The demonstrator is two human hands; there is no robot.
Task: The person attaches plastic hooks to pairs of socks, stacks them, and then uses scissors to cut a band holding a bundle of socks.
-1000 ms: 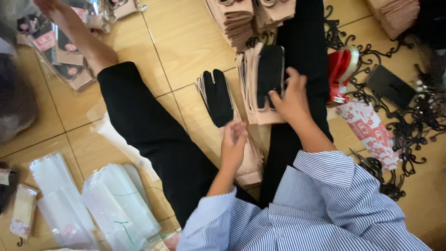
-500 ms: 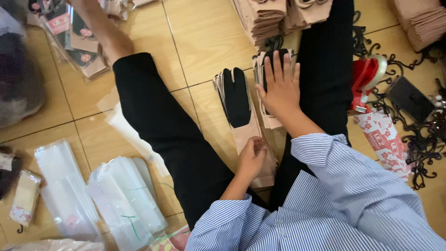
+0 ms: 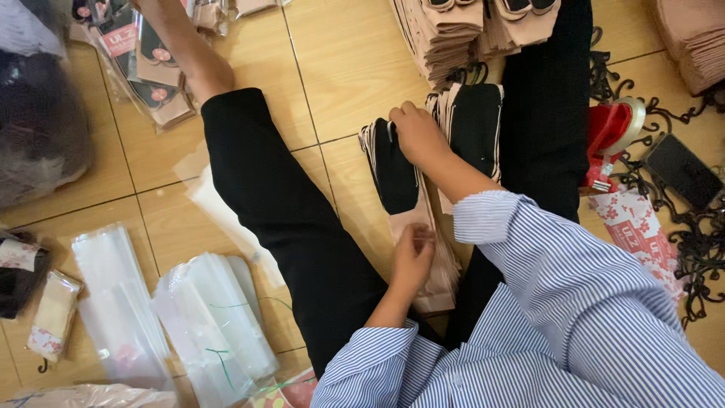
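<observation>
Right hand's fingers (image 3: 400, 121) were curled and pinched on the top edge of the black sock pair (image 3: 394, 170), at the small hanger end, knuckles up, thumb tucked under and not clearly seen. The right hand (image 3: 417, 136) sat directly on the upper part of that pair, wrist bent, forearm running back and down to the right into a blue-and-white striped sleeve (image 3: 529, 257). The pair lay flat on the wooden floor (image 3: 355, 60), on top of a beige card backing (image 3: 423, 227), between the person's two black-trousered legs. Left hand's fingers (image 3: 421, 240) were bent and pressed together down onto the lower end of the beige backing; whether they gripped its edge could not be told. The left hand (image 3: 414, 261) was palm down, wrist straight, forearm coming up from the striped cuff at the bottom of the frame. Just right of the right hand stood a second bundle of black socks on cards (image 3: 472, 125), touching the leg beside it. Farther up lay stacks of beige carded socks (image 3: 445, 34). To the right, well apart, were a red tape dispenser (image 3: 612, 140) and a heap of black hangers (image 3: 702, 242). At lower left lay clear plastic sleeves (image 3: 211, 317) on the floor.
</observation>
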